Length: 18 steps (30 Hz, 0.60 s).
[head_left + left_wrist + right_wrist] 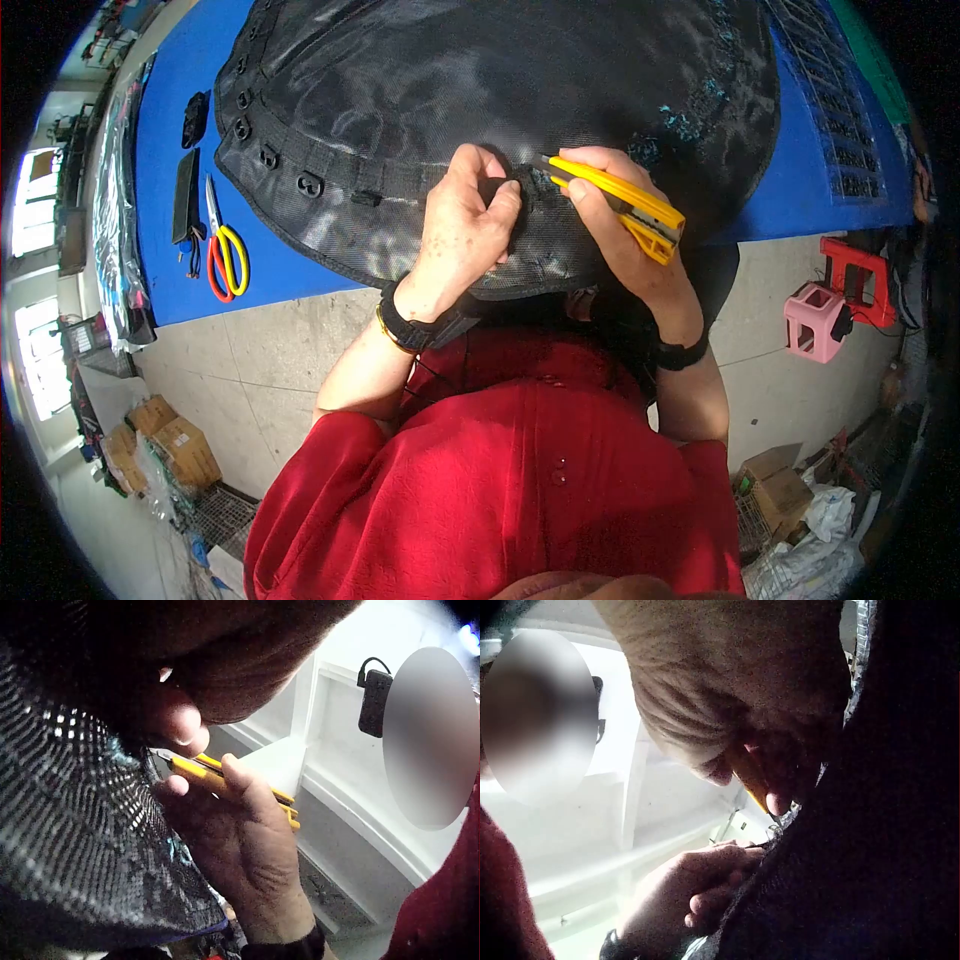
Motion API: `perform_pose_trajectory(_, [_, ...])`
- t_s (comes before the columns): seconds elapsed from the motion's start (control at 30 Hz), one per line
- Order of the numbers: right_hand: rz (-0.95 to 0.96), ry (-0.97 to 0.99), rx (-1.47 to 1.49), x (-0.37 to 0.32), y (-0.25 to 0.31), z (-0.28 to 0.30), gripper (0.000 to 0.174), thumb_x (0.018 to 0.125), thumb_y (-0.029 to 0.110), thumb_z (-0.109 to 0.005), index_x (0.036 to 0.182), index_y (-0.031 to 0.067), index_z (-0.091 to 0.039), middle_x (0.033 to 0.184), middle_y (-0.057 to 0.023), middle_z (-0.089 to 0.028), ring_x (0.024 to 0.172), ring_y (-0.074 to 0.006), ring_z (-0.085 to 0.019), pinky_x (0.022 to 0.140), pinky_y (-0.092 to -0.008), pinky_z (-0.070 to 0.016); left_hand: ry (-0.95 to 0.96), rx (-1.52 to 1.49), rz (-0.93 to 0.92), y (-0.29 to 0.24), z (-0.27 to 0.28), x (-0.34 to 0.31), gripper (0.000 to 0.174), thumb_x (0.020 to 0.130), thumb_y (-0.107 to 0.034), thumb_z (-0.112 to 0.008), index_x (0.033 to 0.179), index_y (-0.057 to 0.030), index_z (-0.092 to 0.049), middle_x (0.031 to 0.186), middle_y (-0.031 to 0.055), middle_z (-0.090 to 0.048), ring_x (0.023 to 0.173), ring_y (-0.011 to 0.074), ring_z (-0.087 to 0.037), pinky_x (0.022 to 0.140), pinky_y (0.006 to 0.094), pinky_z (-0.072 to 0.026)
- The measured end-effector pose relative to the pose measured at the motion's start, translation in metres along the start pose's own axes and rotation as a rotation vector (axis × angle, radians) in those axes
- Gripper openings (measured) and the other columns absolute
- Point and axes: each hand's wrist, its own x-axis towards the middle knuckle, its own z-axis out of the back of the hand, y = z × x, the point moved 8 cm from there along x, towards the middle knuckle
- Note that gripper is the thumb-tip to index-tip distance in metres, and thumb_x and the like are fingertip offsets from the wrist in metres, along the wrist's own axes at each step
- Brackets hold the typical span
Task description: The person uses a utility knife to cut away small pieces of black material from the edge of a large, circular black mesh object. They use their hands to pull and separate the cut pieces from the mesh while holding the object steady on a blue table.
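Black mesh fabric (430, 90) with a bound edge and a row of black plastic fittings (310, 184) covers much of the blue table. The left hand (465, 225) pinches a fold of it near the front edge, thumb against the curled fingers. Just to its right, the right hand (625, 220) grips a yellow utility knife (620, 190), its blade pointing at the fabric beside the left fingertips. In the left wrist view the knife (199, 774) has its blade tip at the mesh (82, 810). Light-blue threads (685, 122) lie on the fabric's right part.
Scissors with red and yellow handles (228, 262) lie on the blue table (290, 280) at the left, beside a dark narrow object (185, 195). A pink stool-like item (815, 322) and a red frame (862, 280) stand right of the table. Cardboard boxes (185, 450) are on the floor.
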Motion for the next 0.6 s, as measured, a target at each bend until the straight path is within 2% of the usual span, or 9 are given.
perform_pose_trajectory(0.13, [0.002, 0.039, -0.017, 0.003, 0.001, 0.001, 0.025, 0.100, 0.018, -0.065, 0.124, 0.0079, -0.067, 0.120, -0.0091, -0.073, 0.112, -0.0306, -0.068, 0.102, -0.0421, -0.0477, 0.015, -0.009, -0.017, 0.005, -0.002, 0.002, 0.020, 0.104, -0.010, -0.065, 0.112, -0.0092, -0.046, 0.068, 0.0014, -0.057, 0.042, 0.0094, -0.052, 0.035, 0.0255, -0.0394])
perform_pose_trajectory(0.23, [0.038, 0.039, -0.010, 0.002, 0.002, 0.000, 0.026, 0.100, 0.018, -0.065, 0.124, 0.0074, -0.067, 0.119, -0.0097, -0.072, 0.110, -0.0317, -0.068, 0.102, -0.0420, -0.0479, 0.022, -0.028, -0.008, 0.005, -0.002, 0.001, 0.020, 0.104, -0.011, -0.065, 0.112, -0.0093, -0.046, 0.068, 0.0016, -0.057, 0.042, 0.0095, -0.052, 0.035, 0.0256, -0.0392])
perform_pose_trajectory(0.33, [0.070, 0.058, -0.064, 0.003, 0.008, 0.003, 0.026, 0.100, 0.018, -0.065, 0.123, 0.0070, -0.067, 0.118, -0.0106, -0.072, 0.110, -0.0323, -0.068, 0.101, -0.0415, -0.0480, 0.013, -0.006, 0.003, 0.003, -0.002, 0.000, 0.020, 0.104, -0.011, -0.065, 0.112, -0.0090, -0.046, 0.068, 0.0017, -0.057, 0.042, 0.0095, -0.052, 0.035, 0.0258, -0.0392])
perform_pose_trajectory(0.43, [0.082, 0.091, -0.093, 0.004, 0.011, 0.003, 0.026, 0.099, 0.017, -0.066, 0.123, 0.0070, -0.067, 0.117, -0.0105, -0.072, 0.108, -0.0322, -0.068, 0.101, -0.0413, -0.0481, 0.011, -0.011, -0.005, 0.000, 0.000, 0.000, 0.016, 0.104, -0.010, -0.064, 0.109, -0.0052, -0.050, 0.063, 0.0034, -0.060, 0.044, 0.0102, -0.057, 0.039, 0.0278, -0.0446])
perform_pose_trajectory(0.6, [0.134, 0.072, -0.047, 0.000, 0.012, 0.006, 0.026, 0.098, 0.016, -0.068, 0.123, 0.0075, -0.067, 0.117, -0.0096, -0.072, 0.106, -0.0310, -0.068, 0.101, -0.0414, -0.0481, -0.006, 0.011, 0.007, 0.000, 0.000, -0.001, 0.017, 0.104, -0.011, -0.065, 0.110, -0.0057, -0.050, 0.063, 0.0037, -0.060, 0.043, 0.0109, -0.057, 0.039, 0.0282, -0.0448])
